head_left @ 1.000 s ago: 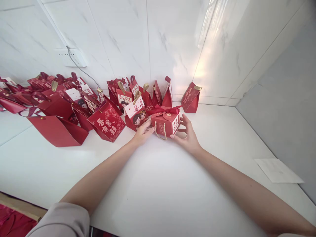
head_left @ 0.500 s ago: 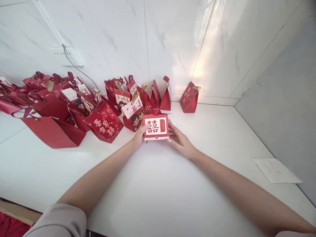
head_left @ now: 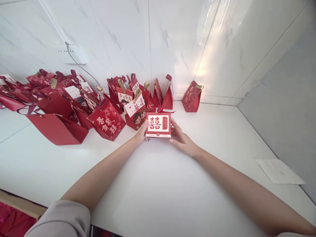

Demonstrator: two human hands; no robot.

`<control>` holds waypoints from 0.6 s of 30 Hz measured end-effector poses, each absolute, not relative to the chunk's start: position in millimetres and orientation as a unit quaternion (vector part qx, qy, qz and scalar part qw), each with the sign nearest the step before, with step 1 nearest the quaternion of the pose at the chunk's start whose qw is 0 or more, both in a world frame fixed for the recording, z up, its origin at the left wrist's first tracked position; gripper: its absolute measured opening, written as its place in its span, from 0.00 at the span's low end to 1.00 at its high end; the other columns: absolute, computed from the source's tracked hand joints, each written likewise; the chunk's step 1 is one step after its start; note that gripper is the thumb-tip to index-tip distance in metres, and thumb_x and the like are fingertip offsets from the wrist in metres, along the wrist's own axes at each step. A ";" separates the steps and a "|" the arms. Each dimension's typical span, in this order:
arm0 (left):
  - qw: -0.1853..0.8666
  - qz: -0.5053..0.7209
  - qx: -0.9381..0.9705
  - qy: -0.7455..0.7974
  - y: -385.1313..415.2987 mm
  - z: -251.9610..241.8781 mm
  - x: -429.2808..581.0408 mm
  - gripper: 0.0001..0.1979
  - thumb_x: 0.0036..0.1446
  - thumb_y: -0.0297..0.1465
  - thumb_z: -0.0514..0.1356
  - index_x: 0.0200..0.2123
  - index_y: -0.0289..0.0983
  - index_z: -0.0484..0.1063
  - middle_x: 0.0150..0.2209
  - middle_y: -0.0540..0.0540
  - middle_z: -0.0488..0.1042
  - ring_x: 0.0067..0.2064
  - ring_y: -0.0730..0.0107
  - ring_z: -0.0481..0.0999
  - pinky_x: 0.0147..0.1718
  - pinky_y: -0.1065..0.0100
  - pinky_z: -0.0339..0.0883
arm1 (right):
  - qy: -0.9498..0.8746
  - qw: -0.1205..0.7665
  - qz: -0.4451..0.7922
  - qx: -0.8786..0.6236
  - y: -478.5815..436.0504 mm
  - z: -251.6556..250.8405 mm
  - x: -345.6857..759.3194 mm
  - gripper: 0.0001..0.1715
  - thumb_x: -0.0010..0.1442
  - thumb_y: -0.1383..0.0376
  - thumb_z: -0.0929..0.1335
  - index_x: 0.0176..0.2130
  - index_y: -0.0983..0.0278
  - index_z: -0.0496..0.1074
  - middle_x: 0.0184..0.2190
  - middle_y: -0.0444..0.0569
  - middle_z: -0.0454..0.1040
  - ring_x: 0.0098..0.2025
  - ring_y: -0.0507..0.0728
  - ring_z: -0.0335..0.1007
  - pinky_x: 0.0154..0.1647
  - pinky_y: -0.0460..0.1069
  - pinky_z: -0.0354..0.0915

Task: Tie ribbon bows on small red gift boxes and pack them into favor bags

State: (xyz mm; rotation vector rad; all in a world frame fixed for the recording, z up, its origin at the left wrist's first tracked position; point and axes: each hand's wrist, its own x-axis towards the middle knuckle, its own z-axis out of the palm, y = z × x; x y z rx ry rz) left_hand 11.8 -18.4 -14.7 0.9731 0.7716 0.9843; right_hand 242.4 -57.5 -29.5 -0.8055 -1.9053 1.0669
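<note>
Head view, frame centre: red gift box (head_left: 158,124) gripped between left hand (head_left: 140,133) and right hand (head_left: 181,140), white label facing up, just before the red bags (head_left: 108,120). Best kept square, fingers clear of the ribbon (head_left: 165,110).

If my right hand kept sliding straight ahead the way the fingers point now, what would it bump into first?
Your right hand already touches the red box with the white label, so that box comes first. Past it, roughly along the same line, stands the cartoon-couple gift bag, though depth there is hard to judge.
</note>
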 end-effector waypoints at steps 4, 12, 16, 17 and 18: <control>0.684 0.432 0.495 0.317 -18.9 -16.9 10.4 0.41 0.51 0.60 0.58 0.57 0.34 0.67 0.33 0.42 0.82 0.25 0.68 0.78 0.22 0.73 0.68 | -0.729 0.411 0.407 -0.367 -60.0 -26.9 242.0 0.49 0.63 0.54 0.68 0.71 0.52 0.38 0.69 0.55 0.53 0.57 0.61 0.68 0.56 0.59 0.67; 0.725 0.338 0.526 0.289 -14.1 -19.2 1.1 0.54 0.42 0.70 0.49 0.61 0.36 0.63 0.38 0.35 0.81 0.39 0.50 0.82 0.31 0.62 0.76 | -0.716 0.411 0.380 -0.417 -66.0 -26.7 242.6 0.41 0.66 0.53 0.63 0.71 0.54 0.43 0.38 0.47 0.76 0.33 0.56 0.75 0.42 0.54 0.72; 0.720 0.326 0.552 0.265 -15.1 -16.2 -2.9 0.51 0.41 0.63 0.61 0.62 0.40 0.59 0.44 0.34 0.79 0.39 0.53 0.81 0.35 0.59 0.78 | -0.700 0.419 0.383 -0.434 -66.8 -27.3 242.1 0.37 0.67 0.51 0.61 0.70 0.56 0.48 0.33 0.45 0.76 0.29 0.55 0.76 0.42 0.54 0.73; 0.710 0.326 0.560 0.275 -16.3 -14.8 -2.9 0.50 0.42 0.58 0.66 0.63 0.42 0.57 0.45 0.35 0.78 0.38 0.56 0.81 0.36 0.59 0.78 | -0.695 0.420 0.385 -0.438 -66.7 -27.4 242.0 0.37 0.67 0.50 0.61 0.69 0.56 0.49 0.33 0.45 0.77 0.28 0.55 0.76 0.41 0.54 0.73; 0.697 0.327 0.567 0.291 -17.5 -13.3 -2.3 0.49 0.42 0.52 0.70 0.64 0.43 0.55 0.46 0.36 0.78 0.36 0.59 0.81 0.35 0.60 0.78 | -0.690 0.421 0.389 -0.442 -66.6 -27.4 241.9 0.38 0.67 0.50 0.61 0.69 0.57 0.49 0.33 0.45 0.77 0.28 0.55 0.76 0.40 0.54 0.73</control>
